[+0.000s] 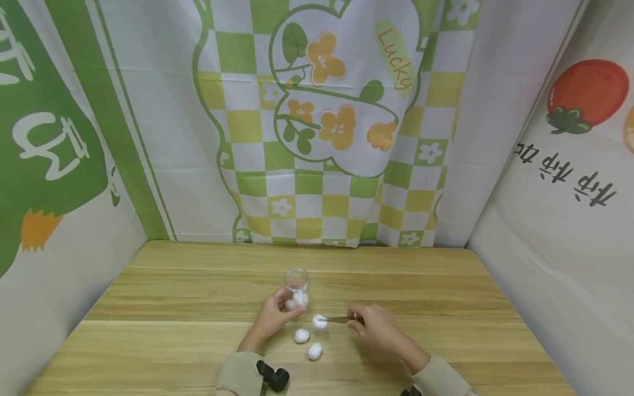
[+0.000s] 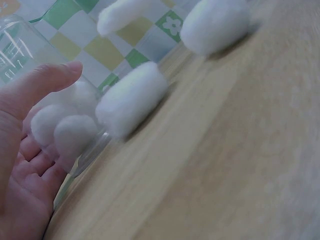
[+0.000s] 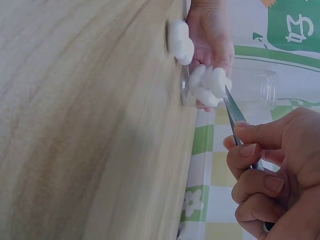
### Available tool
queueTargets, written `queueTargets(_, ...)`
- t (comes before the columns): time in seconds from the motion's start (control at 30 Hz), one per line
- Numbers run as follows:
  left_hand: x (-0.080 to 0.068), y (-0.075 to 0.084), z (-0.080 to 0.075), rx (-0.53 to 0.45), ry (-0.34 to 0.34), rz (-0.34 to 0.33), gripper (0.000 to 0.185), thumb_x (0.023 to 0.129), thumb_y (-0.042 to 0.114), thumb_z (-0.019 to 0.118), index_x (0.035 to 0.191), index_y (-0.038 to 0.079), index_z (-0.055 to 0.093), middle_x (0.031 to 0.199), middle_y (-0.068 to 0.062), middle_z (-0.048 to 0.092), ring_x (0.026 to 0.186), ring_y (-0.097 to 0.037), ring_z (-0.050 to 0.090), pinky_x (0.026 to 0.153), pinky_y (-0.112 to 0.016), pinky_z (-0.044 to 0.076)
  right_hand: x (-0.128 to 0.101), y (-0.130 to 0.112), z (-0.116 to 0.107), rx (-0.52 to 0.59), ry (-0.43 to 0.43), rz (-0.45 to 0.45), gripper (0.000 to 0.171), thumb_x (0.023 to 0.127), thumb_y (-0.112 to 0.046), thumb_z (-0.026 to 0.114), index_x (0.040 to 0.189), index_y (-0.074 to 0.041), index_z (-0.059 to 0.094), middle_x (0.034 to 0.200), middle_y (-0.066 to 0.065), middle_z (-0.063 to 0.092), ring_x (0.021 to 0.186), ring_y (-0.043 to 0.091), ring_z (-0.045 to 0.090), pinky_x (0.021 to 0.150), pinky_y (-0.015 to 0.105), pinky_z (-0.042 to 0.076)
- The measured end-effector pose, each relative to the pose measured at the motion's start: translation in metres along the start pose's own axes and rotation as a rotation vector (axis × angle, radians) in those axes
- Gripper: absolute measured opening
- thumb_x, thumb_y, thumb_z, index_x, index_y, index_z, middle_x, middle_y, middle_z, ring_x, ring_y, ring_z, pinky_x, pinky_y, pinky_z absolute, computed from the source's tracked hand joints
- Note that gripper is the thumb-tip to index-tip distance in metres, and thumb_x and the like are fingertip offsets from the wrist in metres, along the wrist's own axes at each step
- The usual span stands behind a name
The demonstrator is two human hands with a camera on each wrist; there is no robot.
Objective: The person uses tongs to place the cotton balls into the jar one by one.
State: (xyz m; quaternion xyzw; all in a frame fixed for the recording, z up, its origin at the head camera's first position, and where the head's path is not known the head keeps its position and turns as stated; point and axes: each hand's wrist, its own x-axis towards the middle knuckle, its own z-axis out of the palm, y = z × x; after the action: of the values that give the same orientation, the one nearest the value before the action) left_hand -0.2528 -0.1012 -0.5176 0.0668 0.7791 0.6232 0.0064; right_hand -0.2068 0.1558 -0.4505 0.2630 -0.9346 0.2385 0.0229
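Observation:
A small clear glass jar [image 1: 296, 283] stands on the wooden table [image 1: 446, 297] with cotton balls [image 1: 299, 300] in its bottom. My left hand [image 1: 275, 314] grips the jar low down; in the left wrist view its thumb and fingers [image 2: 47, 82] curl round the glass [image 2: 17, 45]. Metal tweezers [image 1: 338, 319] are pinched in my right hand [image 1: 358, 323], and their tips meet a cotton ball [image 1: 320, 322] just right of the jar. Two more cotton balls [image 1: 301, 335] [image 1: 315, 351] lie on the table in front. The right wrist view shows the tweezers [image 3: 234, 116] pointing at the cotton [image 3: 207, 85] by the jar [image 3: 252, 87].
Printed cloth walls close the table at the back [image 1: 327, 137], left and right. Bare wood [image 1: 163, 297] lies to both sides of the hands. A black wrist mount [image 1: 273, 376] sits on my left sleeve.

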Motion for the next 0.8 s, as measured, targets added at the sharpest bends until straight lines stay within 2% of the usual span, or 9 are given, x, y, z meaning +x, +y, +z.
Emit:
queueTargets(0.3, 0.001, -0.002, 0.0, 0.004, 0.001, 0.014, 0.033, 0.078, 0.01, 0.079, 0.105, 0.003, 0.059, 0.113, -0.012, 0.068, 0.113, -0.018, 0.06, 0.109, -0.041, 0.047, 0.002, -0.005, -0.003, -0.043, 0.044, 0.014, 0.009, 0.088, -0.017, 0.068, 0.081, -0.015, 0.063, 0.062, -0.007, 0.055, 0.055, -0.003, 0.035, 0.046, 0.013, 0.026)
queueTargets(0.4, 0.001, -0.002, 0.0, 0.003, -0.001, 0.015, 0.034, 0.079, 0.011, 0.079, 0.106, 0.003, 0.059, 0.113, -0.012, 0.067, 0.114, -0.02, 0.06, 0.111, -0.043, 0.046, 0.003, -0.006, -0.004, -0.052, 0.052, 0.015, 0.009, 0.087, -0.017, 0.068, 0.08, -0.015, 0.062, 0.061, -0.008, 0.052, 0.054, -0.003, 0.034, 0.046, 0.013, 0.024)
queueTargets(0.53, 0.0, -0.002, 0.0, 0.0, -0.008, 0.012, 0.036, 0.079, 0.012, 0.078, 0.108, 0.004, 0.06, 0.116, -0.013, 0.067, 0.118, -0.025, 0.059, 0.113, -0.045, 0.043, 0.005, -0.007, -0.007, -0.059, 0.057, 0.009, 0.008, 0.088, -0.018, 0.068, 0.082, -0.015, 0.063, 0.062, -0.007, 0.056, 0.054, -0.003, 0.035, 0.046, 0.013, 0.025)
queueTargets(0.8, 0.001, -0.003, 0.0, -0.003, -0.002, 0.012, 0.035, 0.079, 0.01, 0.079, 0.108, 0.004, 0.06, 0.112, -0.013, 0.068, 0.113, -0.018, 0.06, 0.111, -0.043, 0.045, 0.005, -0.012, -0.015, -0.062, 0.083, -0.01, 0.008, 0.088, -0.017, 0.067, 0.082, -0.016, 0.062, 0.062, -0.006, 0.057, 0.054, -0.004, 0.035, 0.045, 0.013, 0.026)
